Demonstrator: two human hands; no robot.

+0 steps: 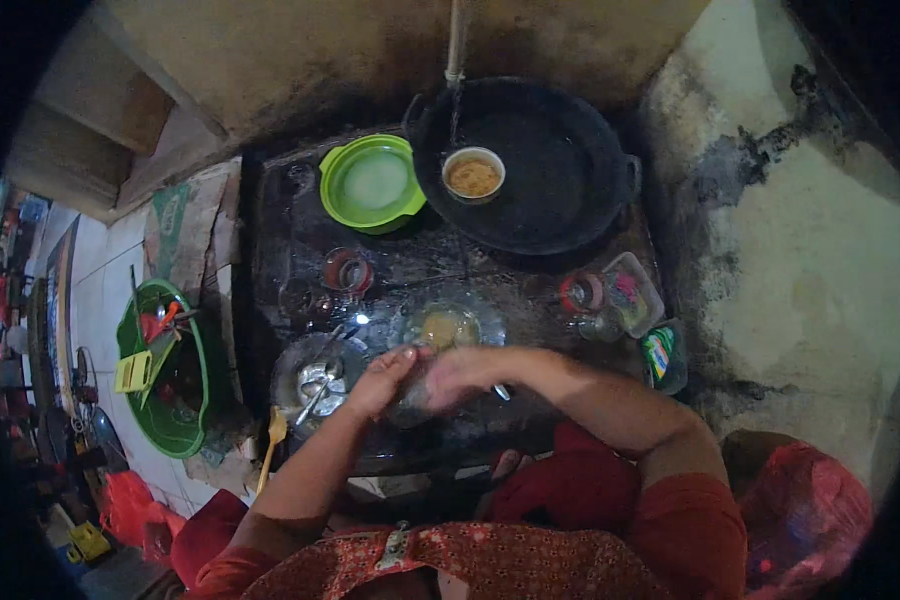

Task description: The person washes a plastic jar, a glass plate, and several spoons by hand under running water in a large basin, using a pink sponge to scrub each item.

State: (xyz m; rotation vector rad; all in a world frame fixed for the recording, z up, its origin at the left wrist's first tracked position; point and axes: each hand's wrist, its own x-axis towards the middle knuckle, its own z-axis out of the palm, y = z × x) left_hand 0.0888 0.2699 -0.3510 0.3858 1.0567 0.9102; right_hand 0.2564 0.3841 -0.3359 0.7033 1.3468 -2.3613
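My left hand grips the edge of what looks like a clear glass dish, tilted low over the dark wet work surface. Blurred by motion, my right hand is at the dish's inner side; whether its fingers hold anything is hidden. Just beyond both hands lies a clear plate with a yellowish, wet-looking patch at its middle. Left of my left hand, a glass plate bears several metal spoons. A shiny utensil end shows under my right wrist.
Water falls from a pipe beside a brown-filled bowl in a large black wok. A green basin holds cloudy water. Glasses and plastic containers stand around. A green tub with utensils sits left.
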